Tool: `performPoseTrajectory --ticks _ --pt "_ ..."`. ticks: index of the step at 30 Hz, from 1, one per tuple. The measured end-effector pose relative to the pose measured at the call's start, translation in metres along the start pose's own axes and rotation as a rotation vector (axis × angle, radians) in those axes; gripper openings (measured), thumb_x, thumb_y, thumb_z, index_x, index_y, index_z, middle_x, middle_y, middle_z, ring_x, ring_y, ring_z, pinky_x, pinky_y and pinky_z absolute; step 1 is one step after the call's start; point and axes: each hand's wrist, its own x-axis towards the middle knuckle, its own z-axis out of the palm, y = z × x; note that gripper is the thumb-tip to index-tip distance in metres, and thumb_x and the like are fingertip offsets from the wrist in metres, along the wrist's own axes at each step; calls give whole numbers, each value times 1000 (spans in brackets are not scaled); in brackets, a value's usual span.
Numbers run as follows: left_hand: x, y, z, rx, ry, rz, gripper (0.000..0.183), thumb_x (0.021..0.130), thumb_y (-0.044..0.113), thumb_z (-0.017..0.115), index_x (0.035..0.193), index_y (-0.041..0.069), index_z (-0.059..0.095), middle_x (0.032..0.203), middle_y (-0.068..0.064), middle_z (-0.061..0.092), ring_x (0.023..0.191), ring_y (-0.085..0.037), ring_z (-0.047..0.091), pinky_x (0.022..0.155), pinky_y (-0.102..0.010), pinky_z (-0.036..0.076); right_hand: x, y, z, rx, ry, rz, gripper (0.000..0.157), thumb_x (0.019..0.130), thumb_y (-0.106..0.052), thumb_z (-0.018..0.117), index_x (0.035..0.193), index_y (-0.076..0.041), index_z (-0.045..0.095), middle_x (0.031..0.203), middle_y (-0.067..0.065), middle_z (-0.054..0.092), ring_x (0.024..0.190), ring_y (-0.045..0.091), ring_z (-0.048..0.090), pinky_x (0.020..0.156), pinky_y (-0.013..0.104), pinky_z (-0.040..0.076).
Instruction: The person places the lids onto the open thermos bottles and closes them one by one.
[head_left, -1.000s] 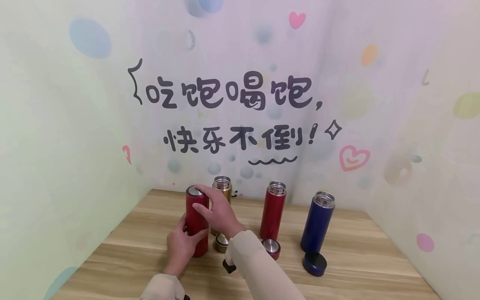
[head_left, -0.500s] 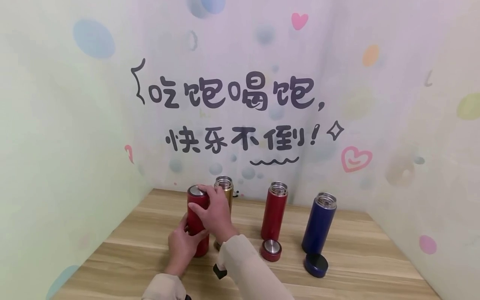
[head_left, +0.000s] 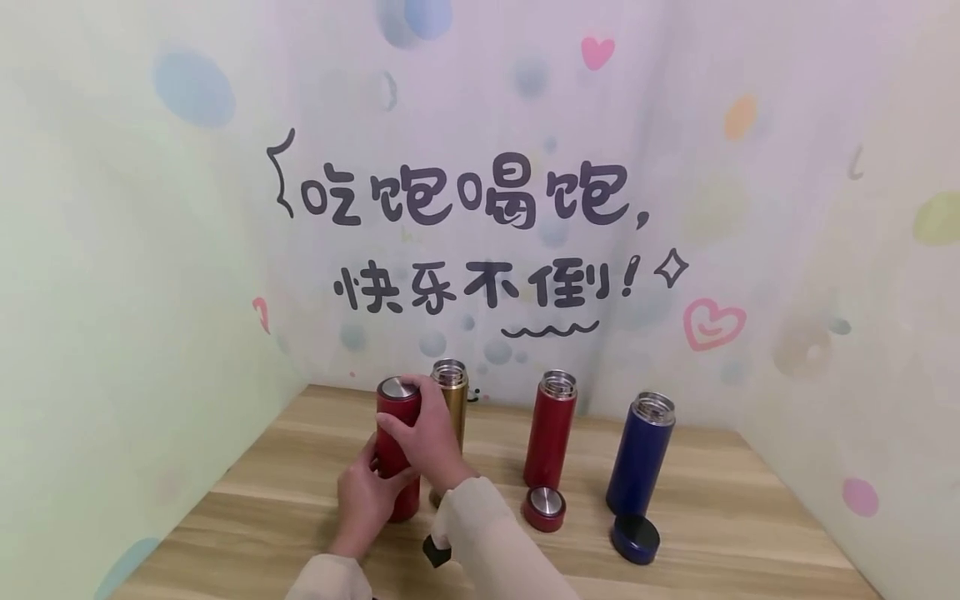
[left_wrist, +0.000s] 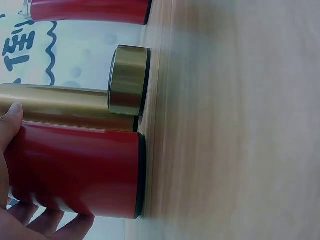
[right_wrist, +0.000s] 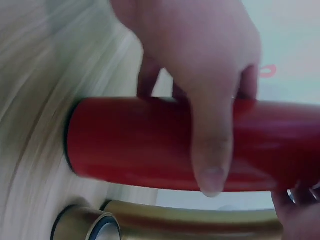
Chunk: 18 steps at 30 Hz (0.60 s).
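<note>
My left hand [head_left: 366, 500] grips the body of a red thermos [head_left: 395, 458], which stands upright at the left of the group. In the left wrist view its fingers wrap the far side of the red thermos [left_wrist: 75, 170], with the dark base on the table. My right hand [head_left: 431, 433] holds the top by its lid [head_left: 396, 387], a silver disc in a dark ring. The right fingertips are at the lid's edge, the thumb on its near side. The right wrist view shows the left thumb [right_wrist: 212, 150] across the body and part of the right hand [right_wrist: 300, 215].
Behind the hands stands a lidless gold thermos [head_left: 455, 408]; its gold lid [left_wrist: 129, 80] sits before it. Farther right are a lidless red thermos [head_left: 551, 437] with its red lid [head_left: 543, 510] and a lidless blue thermos [head_left: 640, 458] with its lid [head_left: 636, 540]. A printed wall closes the back.
My right wrist and forearm have swung left around the lid, now covering most of the gold lid. The left hand keeps its grip on the red thermos. The head view has shifted slightly.
</note>
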Motion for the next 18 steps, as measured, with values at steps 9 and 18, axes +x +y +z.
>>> performPoseTrajectory --ticks 9,18 --pt "-7 -2 8 -11 5 2 75 75 29 86 136 2 51 115 -26 64 102 -38 64 88 -53 51 2 16 -25 141 -241 27 53 93 -27 67 140 -37 45 131 -4 52 115 23 51 91 44 50" --pt "-3 -1 3 3 5 -13 77 76 29 84 140 4 48 120 -26 62 106 -39 63 90 -54 50 3 3 -18 16 -85 -11 53 86 -31 76 134 -33 55 123 -12 58 110 12 54 88 36 52"
